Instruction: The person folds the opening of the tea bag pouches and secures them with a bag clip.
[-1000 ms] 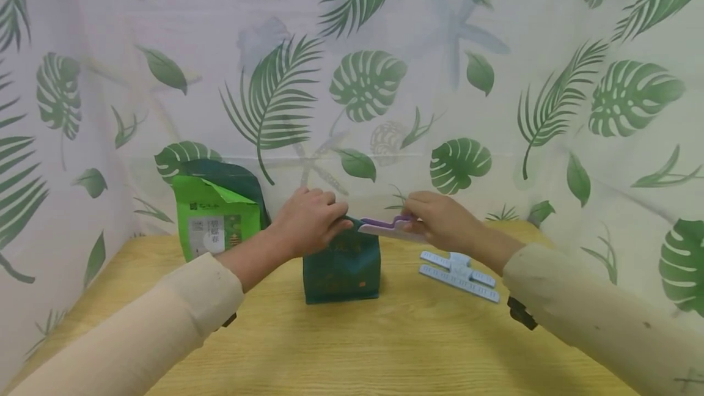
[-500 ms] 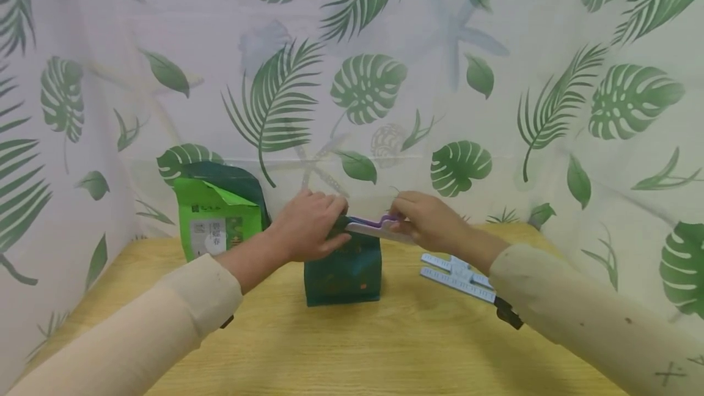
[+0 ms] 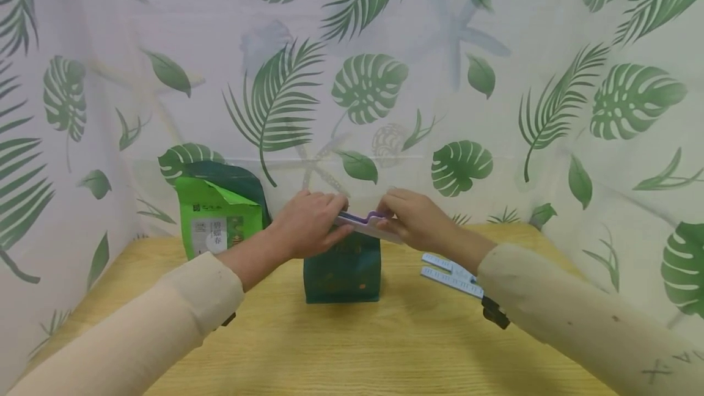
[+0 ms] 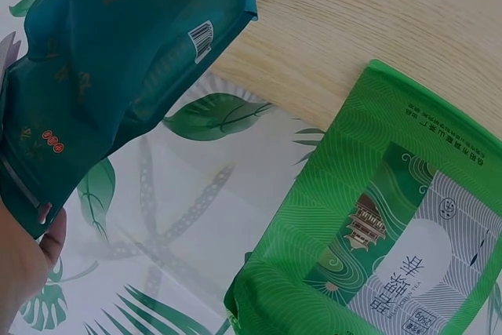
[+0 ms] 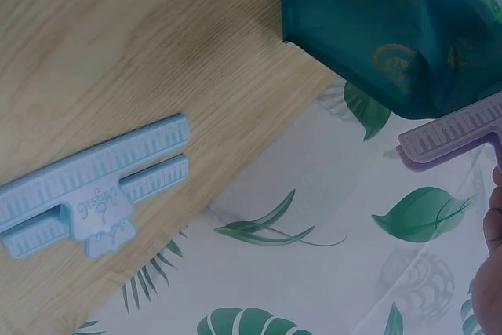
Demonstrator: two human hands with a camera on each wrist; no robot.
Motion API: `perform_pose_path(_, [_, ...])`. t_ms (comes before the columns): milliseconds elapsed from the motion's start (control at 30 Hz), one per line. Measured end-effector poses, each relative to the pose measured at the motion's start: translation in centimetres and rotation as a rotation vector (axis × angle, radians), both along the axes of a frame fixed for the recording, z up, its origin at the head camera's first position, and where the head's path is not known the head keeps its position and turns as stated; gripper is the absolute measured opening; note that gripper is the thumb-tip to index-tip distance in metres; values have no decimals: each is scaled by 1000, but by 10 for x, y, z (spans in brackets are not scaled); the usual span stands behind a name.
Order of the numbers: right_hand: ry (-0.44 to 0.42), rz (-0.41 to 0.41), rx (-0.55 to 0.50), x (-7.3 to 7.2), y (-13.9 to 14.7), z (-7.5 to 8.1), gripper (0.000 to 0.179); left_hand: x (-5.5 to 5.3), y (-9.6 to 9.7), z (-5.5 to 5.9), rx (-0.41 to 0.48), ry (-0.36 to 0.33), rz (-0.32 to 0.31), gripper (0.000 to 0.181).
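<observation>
A dark teal tea bag (image 3: 342, 277) stands upright on the table, and in the left wrist view its side (image 4: 118, 45) carries a barcode. My left hand (image 3: 308, 225) grips the bag's folded top at its left end. From the other side, my right hand (image 3: 415, 219) pinches a purple bag clip (image 3: 360, 225) by its handle. The clip lies across the bag's top, its left end right at my left fingers. In the right wrist view, the ribbed clip (image 5: 447, 135) overlaps the bag's upper edge.
A bright green tea bag (image 3: 220, 209) stands at the back left, with a darker bag (image 3: 250, 182) behind it. On the table (image 3: 341, 347) to the right lies a light blue bag clip (image 3: 451, 280), partly behind my right sleeve. A leaf-print cloth (image 3: 352, 17) hangs behind.
My right hand has moved left with the purple clip, bringing it farther across the bag's top up to my left fingers. The left hand has stayed nearly still at the bag's top.
</observation>
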State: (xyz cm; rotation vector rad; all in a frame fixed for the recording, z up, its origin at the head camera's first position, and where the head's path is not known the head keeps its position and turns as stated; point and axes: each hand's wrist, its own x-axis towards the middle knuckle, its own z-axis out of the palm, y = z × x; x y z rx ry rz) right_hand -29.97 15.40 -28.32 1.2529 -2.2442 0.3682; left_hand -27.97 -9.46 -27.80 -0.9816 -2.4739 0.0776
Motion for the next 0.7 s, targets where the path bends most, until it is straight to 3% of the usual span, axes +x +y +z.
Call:
perform_pose_path(367, [-7,-12,-17,0,-1,-2,19,-3,-1,0,67,17,-62,27])
perform_pose_path(700, [30,28,-73,-3,-8,0,19,-4,-5,3,176,-88,-140,27])
